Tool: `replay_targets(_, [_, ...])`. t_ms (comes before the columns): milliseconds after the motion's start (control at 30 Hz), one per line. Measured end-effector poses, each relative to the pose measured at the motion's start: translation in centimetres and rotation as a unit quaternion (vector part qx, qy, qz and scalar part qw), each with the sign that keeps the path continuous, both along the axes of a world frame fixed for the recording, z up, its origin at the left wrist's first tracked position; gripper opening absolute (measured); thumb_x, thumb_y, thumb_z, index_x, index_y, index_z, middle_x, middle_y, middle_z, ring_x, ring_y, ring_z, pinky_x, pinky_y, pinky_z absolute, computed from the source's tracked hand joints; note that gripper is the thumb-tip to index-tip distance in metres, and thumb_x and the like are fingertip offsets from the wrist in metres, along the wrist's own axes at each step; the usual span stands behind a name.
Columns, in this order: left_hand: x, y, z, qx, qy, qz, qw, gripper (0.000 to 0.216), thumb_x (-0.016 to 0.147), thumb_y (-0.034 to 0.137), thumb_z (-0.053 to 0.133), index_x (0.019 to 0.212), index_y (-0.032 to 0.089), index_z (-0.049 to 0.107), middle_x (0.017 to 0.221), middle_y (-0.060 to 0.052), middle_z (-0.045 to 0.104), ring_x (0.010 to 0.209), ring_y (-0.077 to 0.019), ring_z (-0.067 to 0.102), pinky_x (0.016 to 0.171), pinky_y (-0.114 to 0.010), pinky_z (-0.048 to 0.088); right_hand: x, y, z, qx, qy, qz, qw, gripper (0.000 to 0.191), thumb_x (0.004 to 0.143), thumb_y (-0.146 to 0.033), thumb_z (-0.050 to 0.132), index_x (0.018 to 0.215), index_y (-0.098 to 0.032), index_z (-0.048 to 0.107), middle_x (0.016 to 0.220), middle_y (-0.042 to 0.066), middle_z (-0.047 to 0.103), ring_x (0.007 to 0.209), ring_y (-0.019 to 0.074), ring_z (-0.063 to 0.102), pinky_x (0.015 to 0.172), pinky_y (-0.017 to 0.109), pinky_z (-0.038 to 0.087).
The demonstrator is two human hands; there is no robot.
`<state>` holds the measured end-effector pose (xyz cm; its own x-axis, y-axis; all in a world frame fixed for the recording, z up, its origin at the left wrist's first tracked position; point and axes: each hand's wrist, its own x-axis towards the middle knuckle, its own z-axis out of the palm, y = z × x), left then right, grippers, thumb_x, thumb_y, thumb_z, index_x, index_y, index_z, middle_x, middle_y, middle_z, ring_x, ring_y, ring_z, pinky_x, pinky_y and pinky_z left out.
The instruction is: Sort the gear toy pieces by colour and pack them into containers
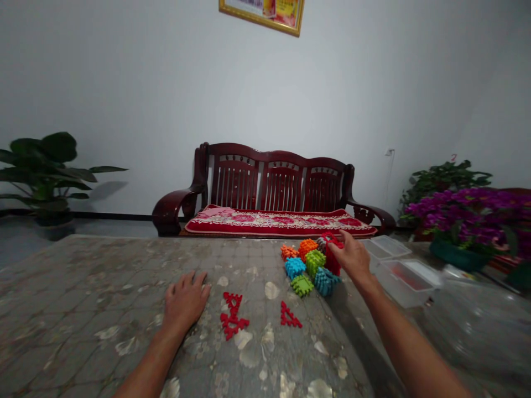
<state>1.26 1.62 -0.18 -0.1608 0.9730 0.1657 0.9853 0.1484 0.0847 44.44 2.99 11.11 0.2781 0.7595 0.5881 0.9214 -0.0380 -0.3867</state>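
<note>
My left hand lies flat on the patterned table, fingers stretched out and holding nothing. Just to its right lie loose red snap-together pieces and another small red piece. My right hand reaches across to a cluster of assembled plastic cubes: orange, green, blue, teal and lime. Its fingers are closed on the red cube at the cluster's right side.
Clear plastic boxes stand to the right of the cubes, one with red pieces inside. Purple flowers in a pot sit at the far right. A dark wooden bench with a red cushion stands behind the table. A leafy plant is at left.
</note>
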Motion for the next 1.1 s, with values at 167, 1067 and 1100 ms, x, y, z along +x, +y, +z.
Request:
replay_targets(167, [0.1, -0.1, 0.2, -0.007, 0.009, 0.000, 1.000, 0.048, 0.103, 0.032, 0.040, 0.147, 0.022, 0.058, 0.158, -0.015, 0.052, 0.145, -0.0311, 0.049, 0.120, -0.053, 0.033, 1.9, 0.5, 0.7, -0.009, 0.005, -0.023, 1.000, 0.035, 0.100, -0.040, 0.064, 0.131, -0.022, 0.063, 0.135, 0.009, 0.063, 0.113, 0.0234, 0.065, 0.095, 0.044, 0.058])
replay_targets(1067, [0.2, -0.4, 0.3, -0.009, 0.005, 0.006, 1.000, 0.049, 0.102, 0.035, 0.039, 0.147, 0.026, 0.057, 0.159, -0.014, 0.051, 0.147, -0.0300, 0.046, 0.120, -0.052, 0.031, -11.3, -9.3, -8.3, -0.259, -0.072, 0.296, 0.916, 0.033, 0.095, -0.017, 0.051, 0.120, -0.021, 0.072, 0.115, 0.011, 0.073, 0.110, 0.0240, 0.066, 0.095, 0.031, 0.047])
replay_targets(1100, [0.2, -0.3, 0.3, -0.007, 0.004, 0.006, 1.000, 0.049, 0.102, 0.035, 0.039, 0.147, 0.026, 0.057, 0.159, -0.014, 0.051, 0.147, -0.0305, 0.046, 0.120, -0.052, 0.031, -11.5, -9.1, -8.8, -0.241, -0.071, 0.301, 0.920, 0.033, 0.096, -0.017, 0.051, 0.121, -0.021, 0.072, 0.116, 0.011, 0.073, 0.110, 0.0242, 0.066, 0.096, 0.032, 0.048])
